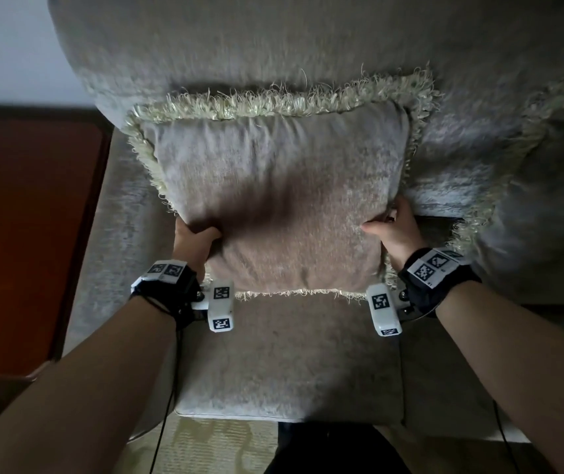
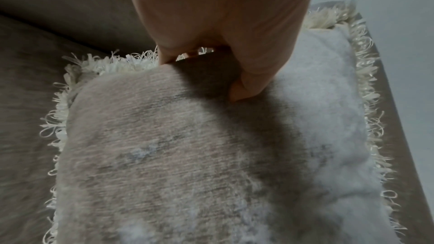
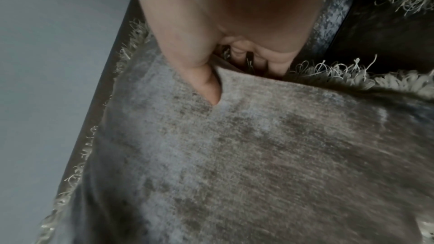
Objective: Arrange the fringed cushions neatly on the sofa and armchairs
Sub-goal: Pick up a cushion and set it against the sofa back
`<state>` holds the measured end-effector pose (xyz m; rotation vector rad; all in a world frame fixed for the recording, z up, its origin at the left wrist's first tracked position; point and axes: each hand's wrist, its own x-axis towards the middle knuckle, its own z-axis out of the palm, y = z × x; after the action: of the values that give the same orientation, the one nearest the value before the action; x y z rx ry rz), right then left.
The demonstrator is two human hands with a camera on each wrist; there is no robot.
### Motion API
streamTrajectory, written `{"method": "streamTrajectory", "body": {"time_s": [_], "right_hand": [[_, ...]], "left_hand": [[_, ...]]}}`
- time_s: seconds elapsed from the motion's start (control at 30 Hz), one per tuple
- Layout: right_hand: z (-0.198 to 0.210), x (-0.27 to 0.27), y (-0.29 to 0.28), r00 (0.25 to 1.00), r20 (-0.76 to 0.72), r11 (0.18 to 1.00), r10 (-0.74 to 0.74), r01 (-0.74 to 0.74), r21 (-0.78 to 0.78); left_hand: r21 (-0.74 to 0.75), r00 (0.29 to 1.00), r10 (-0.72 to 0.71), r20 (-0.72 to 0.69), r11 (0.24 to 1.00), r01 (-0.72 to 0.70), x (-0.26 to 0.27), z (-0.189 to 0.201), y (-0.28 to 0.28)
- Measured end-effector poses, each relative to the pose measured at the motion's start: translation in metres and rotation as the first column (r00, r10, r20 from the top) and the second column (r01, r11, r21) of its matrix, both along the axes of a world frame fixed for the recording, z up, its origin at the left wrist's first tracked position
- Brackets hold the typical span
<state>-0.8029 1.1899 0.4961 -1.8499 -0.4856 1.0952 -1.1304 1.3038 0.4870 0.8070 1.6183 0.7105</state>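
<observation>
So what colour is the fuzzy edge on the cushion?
Cream fringe; the left wrist view shows it best.

The cushion (image 1: 273, 200) stands on the seat (image 1: 287, 357) of the sofa (image 1: 273, 39), leaning against the backrest behind it. The left hand (image 1: 193, 239) is at the cushion's lower left edge, thumb on its front face; the right hand (image 1: 395, 230) is at its lower right edge, thumb on the front, fingers behind. A second cushion (image 1: 554, 186) lies just to the right, its fringe close to the right hand. A wooden table (image 1: 24, 234) stands left of the sofa. A rug (image 1: 205, 446) lies on the floor before the seat.
</observation>
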Motion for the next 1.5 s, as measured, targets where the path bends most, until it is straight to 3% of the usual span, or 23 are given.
{"method": "streamTrajectory", "body": {"time_s": [0.33, 0.5, 0.57, 0.63, 0.7, 0.77, 0.8, 0.87, 0.9, 0.93, 1.07, 1.1, 1.13, 1.17, 1.23, 1.27, 1.33, 1.4, 1.5], "right_hand": [[-0.015, -0.01, -0.01, 0.998, -0.002, 0.996, -0.066, 0.066, 0.063], [-0.013, -0.017, -0.013, 0.995, 0.094, 1.0, -0.011, 0.011, 0.001], [-0.004, -0.022, -0.011, 0.983, 0.174, 0.998, -0.056, 0.062, -0.026], [0.004, -0.028, -0.009, 0.937, 0.33, 0.992, -0.113, 0.122, -0.008], [0.009, -0.038, -0.008, 0.829, 0.549, 0.991, -0.104, 0.041, 0.126], [0.008, -0.053, -0.002, 0.584, 0.811, 0.965, 0.041, -0.232, 0.118], [0.005, -0.06, 0.004, 0.455, 0.878, 0.928, 0.15, -0.37, 0.034], [0.001, -0.07, 0.017, 0.273, 0.901, 0.835, 0.338, -0.529, -0.153], [-0.001, -0.068, 0.022, 0.227, 0.887, 0.806, 0.402, -0.548, -0.225], [-0.007, -0.06, 0.026, 0.191, 0.871, 0.787, 0.453, -0.544, -0.291], [-0.014, -0.024, 0.024, 0.059, 0.86, 0.759, 0.507, -0.503, -0.413], [-0.014, -0.021, 0.02, 0.061, 0.864, 0.772, 0.5, -0.484, -0.413], [-0.015, -0.02, 0.014, 0.114, 0.866, 0.804, 0.488, -0.444, -0.395], [-0.014, -0.02, 0.007, 0.215, 0.863, 0.856, 0.458, -0.371, -0.361], [-0.018, -0.022, -0.011, 0.49, 0.804, 0.942, 0.336, -0.167, -0.292], [-0.02, -0.028, -0.021, 0.58, 0.774, 0.964, 0.254, -0.089, -0.249], [-0.036, -0.05, -0.034, 0.659, 0.736, 0.987, 0.155, -0.132, -0.09], [-0.056, -0.075, -0.04, 0.698, 0.656, 0.952, 0.288, -0.284, -0.115], [-0.09, -0.078, -0.043, 0.716, 0.417, 0.816, 0.559, -0.385, -0.432]], "left_hand": [[0.124, 1.0, -0.013, 0.02, 0.992, 0.011, 0.006, 0.012, -0.005], [0.062, 0.978, -0.181, -0.106, 0.98, 0.188, -0.003, -0.015, 0.009], [0.05, 0.965, -0.167, -0.2, 0.982, 0.18, 0.001, -0.008, 0.013], [0.108, 0.924, -0.061, -0.379, 0.988, 0.11, 0.01, 0.011, 0.014], [0.27, 0.841, 0.086, -0.534, 0.96, 0.074, 0.021, 0.03, 0.011], [0.411, 0.763, 0.068, -0.643, 0.871, 0.27, 0.034, 0.04, 0.004], [0.401, 0.687, -0.022, -0.726, 0.798, 0.45, 0.041, 0.04, 0.001], [0.219, 0.425, -0.204, -0.882, 0.621, 0.752, 0.05, 0.031, 0.001], [0.112, 0.314, -0.263, -0.912, 0.577, 0.809, 0.051, 0.027, 0.006], [0.036, 0.25, -0.303, -0.92, 0.569, 0.821, 0.052, 0.024, 0.013], [-0.053, 0.183, -0.359, -0.915, 0.557, 0.829, 0.044, 0.016, 0.04], [-0.048, 0.187, -0.351, -0.917, 0.565, 0.824, 0.04, 0.015, 0.039], [-0.031, 0.228, -0.344, -0.911, 0.608, 0.793, 0.037, 0.014, 0.037], [-0.007, 0.319, -0.341, -0.884, 0.692, 0.722, 0.033, 0.012, 0.034], [0.029, 0.582, -0.276, -0.765, 0.888, 0.458, 0.023, 0.007, 0.021], [0.085, 0.673, -0.19, -0.715, 0.932, 0.353, 0.016, 0.001, 0.011], [0.271, 0.758, -0.082, -0.647, 0.905, 0.329, 0.007, -0.016, -0.014], [0.29, 0.802, -0.18, -0.57, 0.869, 0.402, 0.009, -0.039, -0.036], [-0.093, 0.802, -0.441, -0.403, 0.891, 0.444, 0.005, -0.081, -0.043]]}}
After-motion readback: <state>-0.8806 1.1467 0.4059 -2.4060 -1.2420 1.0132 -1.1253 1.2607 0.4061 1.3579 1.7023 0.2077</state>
